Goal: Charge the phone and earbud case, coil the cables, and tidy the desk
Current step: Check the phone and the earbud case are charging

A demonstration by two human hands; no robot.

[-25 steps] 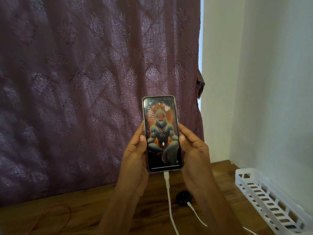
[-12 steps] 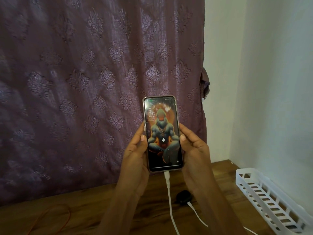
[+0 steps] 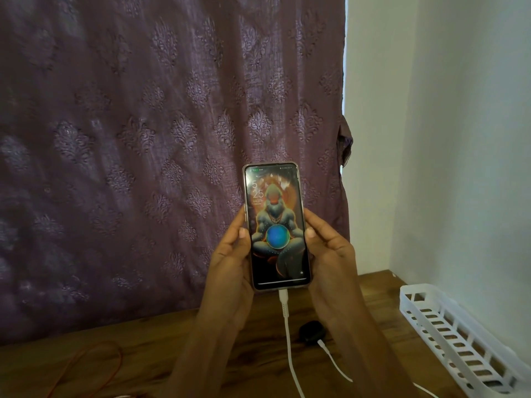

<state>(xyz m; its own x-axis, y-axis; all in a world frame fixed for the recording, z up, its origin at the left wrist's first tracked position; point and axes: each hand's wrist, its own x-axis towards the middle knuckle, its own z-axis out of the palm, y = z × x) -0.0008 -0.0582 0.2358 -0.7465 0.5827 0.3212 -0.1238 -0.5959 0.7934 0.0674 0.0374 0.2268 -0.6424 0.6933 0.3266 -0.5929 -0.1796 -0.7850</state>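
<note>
I hold a phone (image 3: 275,225) upright above the wooden desk (image 3: 161,354), its lit screen facing me with a blue-green circle at its middle. My left hand (image 3: 232,259) grips its left edge and my right hand (image 3: 327,254) grips its right edge. A white cable (image 3: 288,343) is plugged into the phone's bottom and hangs down to the desk. A black earbud case (image 3: 311,331) lies on the desk below my right wrist, with a second white cable (image 3: 334,361) plugged into it.
A thin orange cable (image 3: 94,363) loops on the desk at the left. A white slotted plastic tray (image 3: 459,343) lies along the right wall. A purple patterned curtain (image 3: 143,139) hangs behind the desk.
The phone and both hands stay in place. On the screen a small lightning symbol appeared and has grown into a blue-green circle.
</note>
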